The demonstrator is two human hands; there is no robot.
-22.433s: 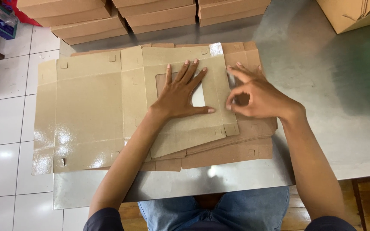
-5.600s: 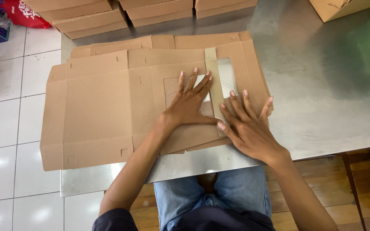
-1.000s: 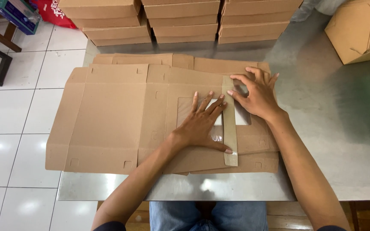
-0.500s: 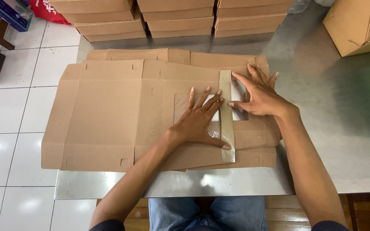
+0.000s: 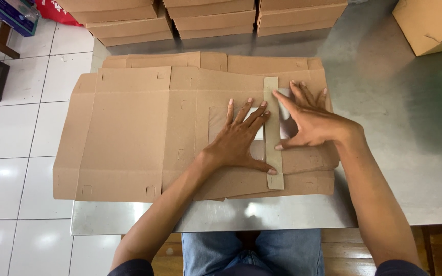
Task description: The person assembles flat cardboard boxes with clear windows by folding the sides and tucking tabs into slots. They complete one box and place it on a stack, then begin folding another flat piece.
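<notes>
Both hands, the left hand (image 5: 239,142) and right hand (image 5: 308,125), are pressing with fingers spread wide on the flat cardboard box sheet (image 5: 144,133) lying on the metal worktop (image 5: 400,133), and the narrow cardboard strip (image 5: 273,133) could be sliding crooked if one hand is lifting.

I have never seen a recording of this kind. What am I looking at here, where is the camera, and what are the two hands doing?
There is no machine here: a person works with two bare hands. The single camera sits on the person's head and looks down, so you see their own arms reach away from you.

On the grey metal table lies a flat, unfolded brown cardboard box blank with a rectangular window cut in it. More blanks lie under it. The left hand presses flat with spread fingers on the window panel. The right hand rests on the panel beside it. Between them runs a narrow cardboard strip. Neither hand grips anything. At the far edge stand stacks of flat brown cardboard. White floor tiles show on the left.
</notes>
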